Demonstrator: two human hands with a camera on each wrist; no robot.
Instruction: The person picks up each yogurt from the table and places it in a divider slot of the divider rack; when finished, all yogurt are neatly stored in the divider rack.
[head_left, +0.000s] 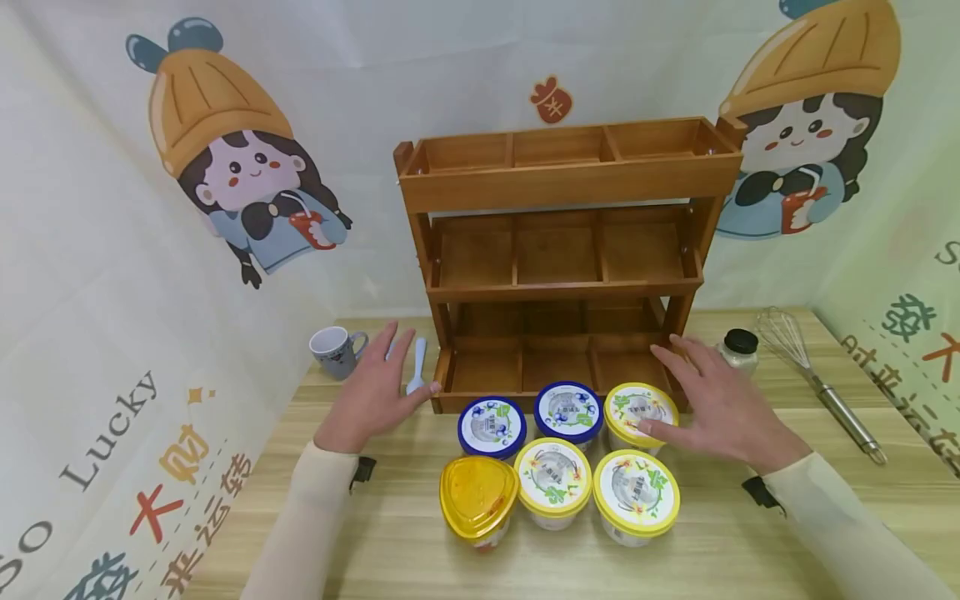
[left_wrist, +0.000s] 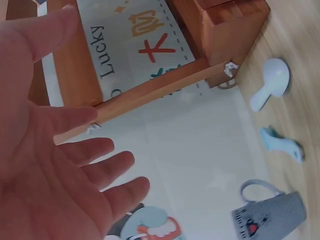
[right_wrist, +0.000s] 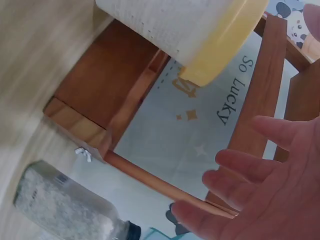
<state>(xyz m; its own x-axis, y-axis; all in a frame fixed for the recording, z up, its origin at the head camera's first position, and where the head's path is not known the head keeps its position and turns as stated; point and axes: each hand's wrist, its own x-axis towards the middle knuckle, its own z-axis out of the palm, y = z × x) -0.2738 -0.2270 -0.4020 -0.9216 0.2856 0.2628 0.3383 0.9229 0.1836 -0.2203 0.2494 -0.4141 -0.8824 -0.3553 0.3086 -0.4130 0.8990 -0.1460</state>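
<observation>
By the three-tier wooden rack [head_left: 570, 185] at eight and four o'clock, our left grip [head_left: 369, 392] and right grip [head_left: 720, 408], spread empty, should close evenly.

A wooden three-tier rack [head_left: 566, 290] stands by the back edge of the desk [head_left: 397, 525]. In front of it sit two blue-rimmed tubs [head_left: 491, 427], three yellow-rimmed tubs [head_left: 553, 473] and — at the front left — a tub with a rounded triangular lid [head_left: 478, 497]. The left hand [head_left: 375, 390], fingers spread, is beside a pale blue spoon [head_left: 420, 357]; the right hand's [head_left: 723, 408] thumb overlaps one yellow rim — contact unclear. A mug [head_left: 335, 352] stands near the desk's back left corner, a jar [head_left: 742, 360] and whisk [head_left: 832, 402] toward the back right.
</observation>
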